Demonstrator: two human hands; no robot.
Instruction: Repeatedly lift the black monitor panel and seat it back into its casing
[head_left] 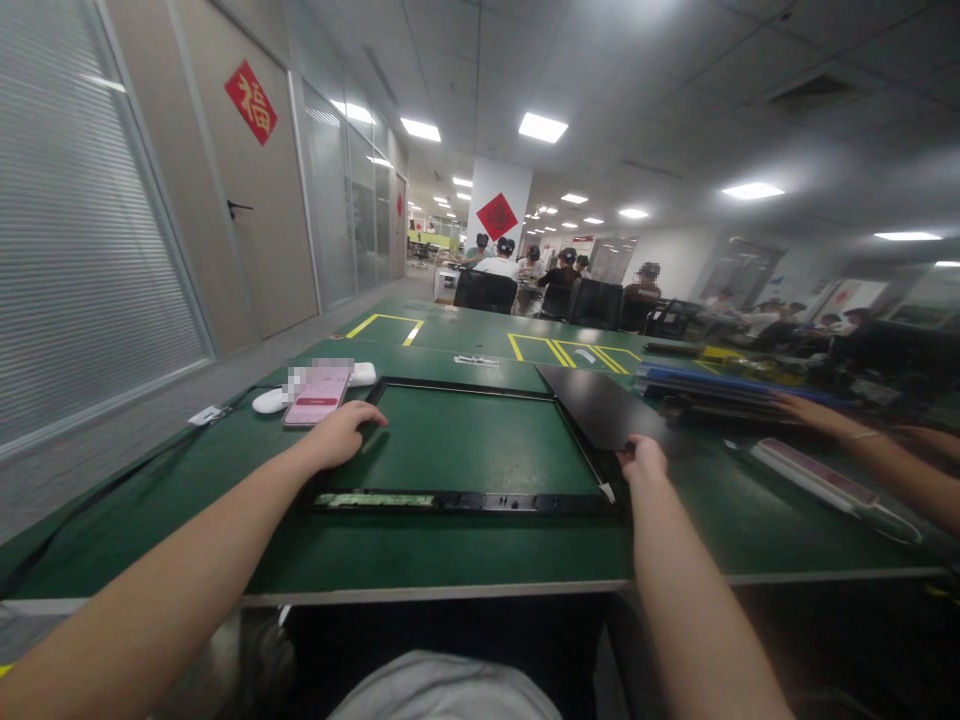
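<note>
A black rectangular frame [517,502] lies flat on the green table, with a green circuit strip [382,500] along its near side. My left hand [346,435] rests over the frame's left side, its fingers bent and apart. At the frame's right, my right hand [643,460] pinches the near corner of a thin dark panel [604,405]. This panel is tilted and overlaps the frame's right side. A small white tab [607,491] shows at the frame's near right corner.
A phone [319,398], a white mouse [268,401] and a dark cable [112,475] are at left. To the right lie a long white-edged device [817,478] and blue-edged panels [720,385], with a co-worker's hand [814,412] reaching there. Yellow tape [555,352] marks the table's far part.
</note>
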